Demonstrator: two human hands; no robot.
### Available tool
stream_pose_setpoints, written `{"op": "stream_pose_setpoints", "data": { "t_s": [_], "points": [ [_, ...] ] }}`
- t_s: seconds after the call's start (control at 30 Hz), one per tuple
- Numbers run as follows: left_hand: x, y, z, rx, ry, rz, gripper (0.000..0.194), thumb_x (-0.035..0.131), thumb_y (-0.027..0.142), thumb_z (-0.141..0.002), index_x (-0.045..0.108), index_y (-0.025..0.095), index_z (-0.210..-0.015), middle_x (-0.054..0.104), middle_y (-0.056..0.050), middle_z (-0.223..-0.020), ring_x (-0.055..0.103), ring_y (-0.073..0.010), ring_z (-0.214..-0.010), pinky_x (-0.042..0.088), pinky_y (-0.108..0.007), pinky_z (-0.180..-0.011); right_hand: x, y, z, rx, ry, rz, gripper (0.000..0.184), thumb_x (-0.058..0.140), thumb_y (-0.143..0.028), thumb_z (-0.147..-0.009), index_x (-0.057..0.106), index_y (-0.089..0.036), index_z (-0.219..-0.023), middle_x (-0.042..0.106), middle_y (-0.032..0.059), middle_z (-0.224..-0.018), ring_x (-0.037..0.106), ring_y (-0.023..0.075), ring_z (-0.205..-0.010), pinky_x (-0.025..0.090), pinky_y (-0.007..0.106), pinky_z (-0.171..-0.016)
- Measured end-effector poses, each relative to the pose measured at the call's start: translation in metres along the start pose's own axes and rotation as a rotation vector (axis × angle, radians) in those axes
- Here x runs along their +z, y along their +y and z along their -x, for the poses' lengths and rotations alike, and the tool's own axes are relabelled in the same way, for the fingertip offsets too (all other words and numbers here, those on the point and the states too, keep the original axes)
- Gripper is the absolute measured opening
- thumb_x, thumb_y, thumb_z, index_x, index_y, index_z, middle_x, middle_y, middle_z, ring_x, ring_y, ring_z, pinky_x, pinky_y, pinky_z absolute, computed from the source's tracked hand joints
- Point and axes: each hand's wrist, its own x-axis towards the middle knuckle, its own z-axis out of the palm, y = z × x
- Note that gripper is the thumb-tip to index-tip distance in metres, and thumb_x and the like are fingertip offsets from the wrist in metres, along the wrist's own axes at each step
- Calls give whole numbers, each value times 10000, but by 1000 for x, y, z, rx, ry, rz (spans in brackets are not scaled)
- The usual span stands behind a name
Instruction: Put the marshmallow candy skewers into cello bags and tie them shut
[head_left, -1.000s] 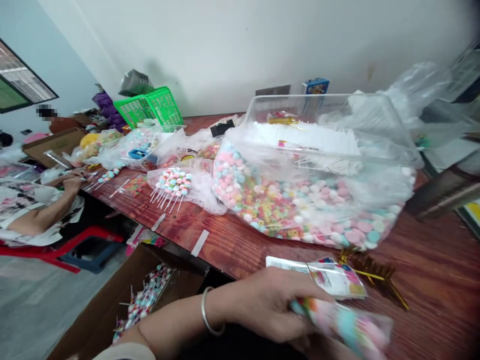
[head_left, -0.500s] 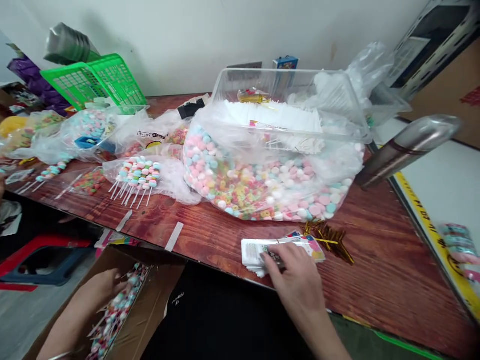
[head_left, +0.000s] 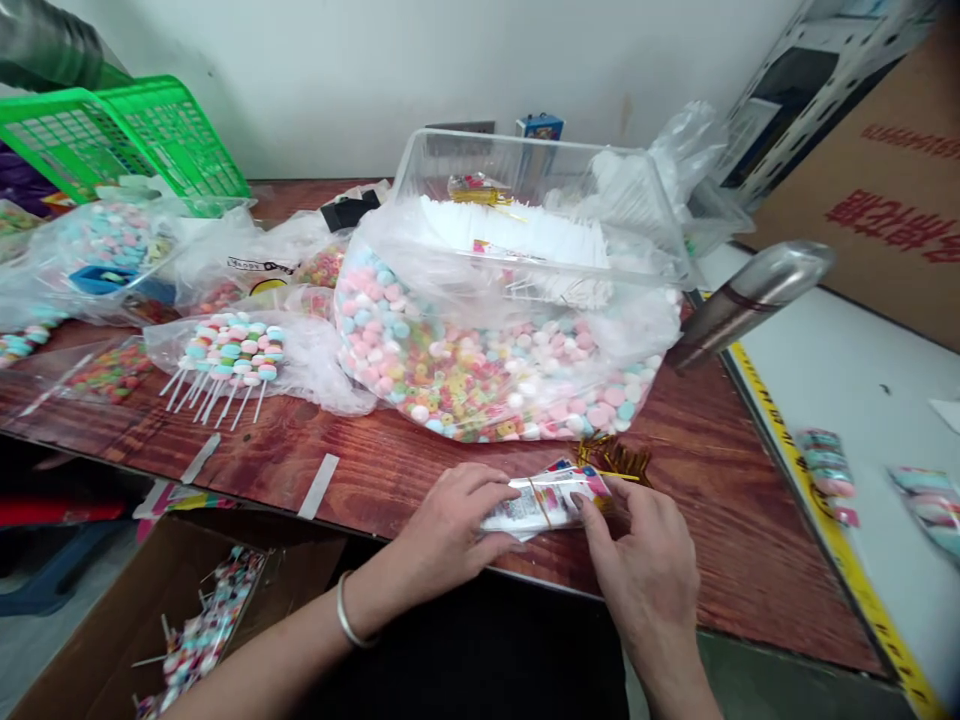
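A banded stack of small printed packets lies near the front edge of the wooden table. My left hand grips its left end, fingers curled round it. My right hand pinches the top packet at the right end. Gold twist ties lie just behind the stack. Behind them sits a big clear bag of pastel candies.
A clear plastic tub with white sticks stands behind the candy bag. Candy skewers on plastic and green baskets are at the left. A cardboard box of wrapped skewers sits below the table. Wrapped skewers lie on a white surface at right.
My left hand came up from the cardboard box to the packet stack. My right hand stayed on the stack and shifted to its right end. The camera turned right.
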Motion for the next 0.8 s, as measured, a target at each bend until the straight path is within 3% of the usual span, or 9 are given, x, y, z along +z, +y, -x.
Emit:
{"op": "stream_pose_setpoints", "data": {
  "t_s": [0.13, 0.23, 0.4, 0.6, 0.8],
  "points": [
    [35, 6, -25, -21, 26, -170, 732, 736, 439, -750, 429, 180, -1361, 544, -132, -1337, 474, -291, -1220, 373, -461, -1035, 9, 10, 1, 238, -101, -133, 454, 573, -567, -792, 593, -162, -998, 641, 106, -898, 591, 283, -834, 424, 385, -722],
    [45, 10, -36, -69, -13, -258, 785, 754, 457, -722, 414, 166, -1368, 586, -136, -1272, 515, -316, -1133, 418, -477, -956, 17, 8, 2, 331, -108, -277, 403, 627, -490, -767, 569, -183, -1021, 622, 54, -865, 587, 236, -785, 437, 356, -726],
    [50, 8, -35, -48, -7, -260, 751, 711, 361, -778, 346, 245, -1424, 601, -101, -1235, 535, -292, -1095, 423, -458, -931, 16, 8, -1, 328, -36, -262, 482, 615, -494, -755, 565, -157, -1096, 607, 112, -995, 571, 251, -827, 433, 383, -754],
    [54, 2, -31, 4, 14, -220, 748, 708, 306, -766, 352, 248, -1420, 577, -99, -1256, 523, -284, -1112, 422, -459, -953, 12, 8, -1, 264, -49, -282, 299, 581, -491, -805, 592, -203, -885, 629, 63, -863, 567, 227, -780, 415, 344, -714],
    [54, 2, -30, 21, 24, -208, 784, 703, 295, -768, 315, 241, -1447, 566, -104, -1267, 516, -284, -1128, 419, -461, -972, 12, 3, -2, 168, 14, -260, 274, 533, -468, -858, 588, -212, -777, 593, 49, -812, 551, 221, -778, 400, 344, -729]
  ]
}}
